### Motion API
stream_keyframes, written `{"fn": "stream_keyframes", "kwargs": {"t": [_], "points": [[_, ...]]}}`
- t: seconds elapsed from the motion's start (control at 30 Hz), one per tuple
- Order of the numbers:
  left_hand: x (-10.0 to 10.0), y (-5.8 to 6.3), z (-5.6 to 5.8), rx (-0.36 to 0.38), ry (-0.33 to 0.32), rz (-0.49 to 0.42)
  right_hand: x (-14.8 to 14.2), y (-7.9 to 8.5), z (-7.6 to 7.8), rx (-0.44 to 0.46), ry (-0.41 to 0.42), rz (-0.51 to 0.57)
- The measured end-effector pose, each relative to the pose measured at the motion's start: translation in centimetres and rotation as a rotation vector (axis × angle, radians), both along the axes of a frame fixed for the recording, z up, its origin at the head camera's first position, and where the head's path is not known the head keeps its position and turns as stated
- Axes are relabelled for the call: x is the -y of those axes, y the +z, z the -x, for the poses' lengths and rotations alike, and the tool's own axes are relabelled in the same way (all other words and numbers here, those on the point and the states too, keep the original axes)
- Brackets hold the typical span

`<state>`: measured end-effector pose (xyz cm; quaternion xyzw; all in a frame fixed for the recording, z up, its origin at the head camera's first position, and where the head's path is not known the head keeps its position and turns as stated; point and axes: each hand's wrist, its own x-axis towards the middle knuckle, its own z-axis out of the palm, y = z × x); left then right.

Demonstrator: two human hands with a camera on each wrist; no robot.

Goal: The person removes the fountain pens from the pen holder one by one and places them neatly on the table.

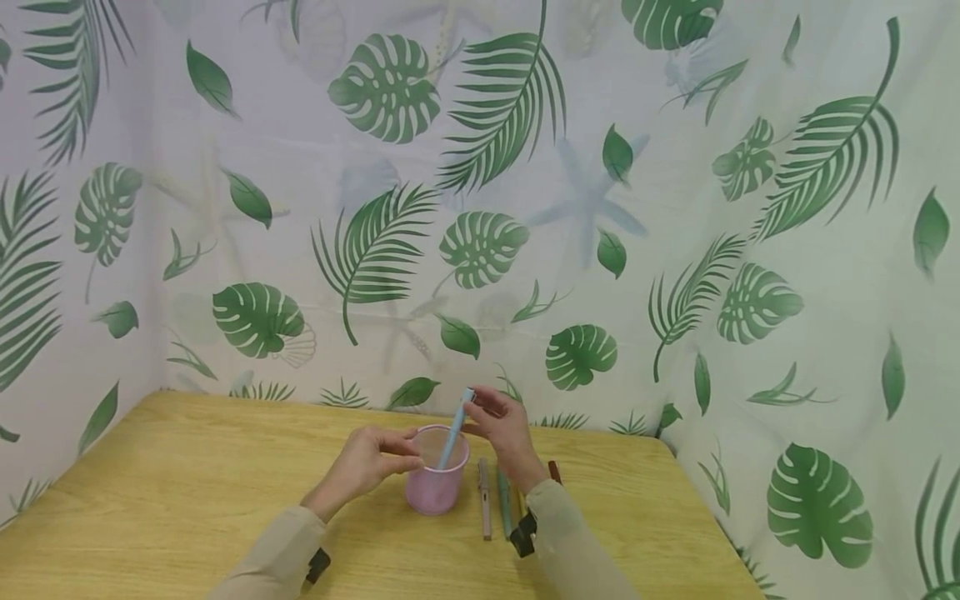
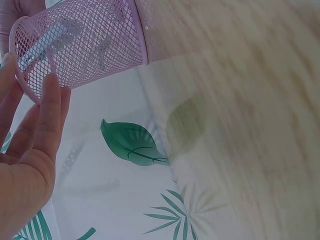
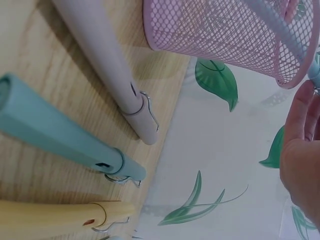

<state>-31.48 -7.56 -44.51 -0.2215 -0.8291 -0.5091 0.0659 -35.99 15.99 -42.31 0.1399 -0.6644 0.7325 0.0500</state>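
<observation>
A pink mesh pen cup stands upright on the wooden table. My left hand holds its rim from the left side, with fingers and thumb around the edge, as the left wrist view also shows. A light blue pen leans inside the cup, its lower part within the mesh and its capped end above the rim. My right hand pinches that pen near its upper end. In the right wrist view the blue pen slants through the cup's mouth toward my fingertips.
Right of the cup, several pens lie side by side on the table: a greyish pink pen, a teal pen, a yellow pen and a dark red one. A leaf-patterned curtain stands behind the table.
</observation>
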Motion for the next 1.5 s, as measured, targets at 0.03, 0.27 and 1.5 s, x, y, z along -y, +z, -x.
{"fn": "stream_keyframes", "kwargs": {"t": [0.03, 0.27, 1.5], "points": [[0.0, 0.0, 0.0, 0.000, 0.000, 0.000, 0.0, 0.0, 0.0, -0.001, 0.005, 0.002], [0.0, 0.0, 0.0, -0.005, -0.005, 0.002, 0.0, 0.3, -0.3, -0.018, 0.030, 0.032], [0.0, -0.2, 0.1, -0.005, 0.007, 0.005, -2.2, 0.9, -0.6, 0.024, -0.017, 0.192]]}}
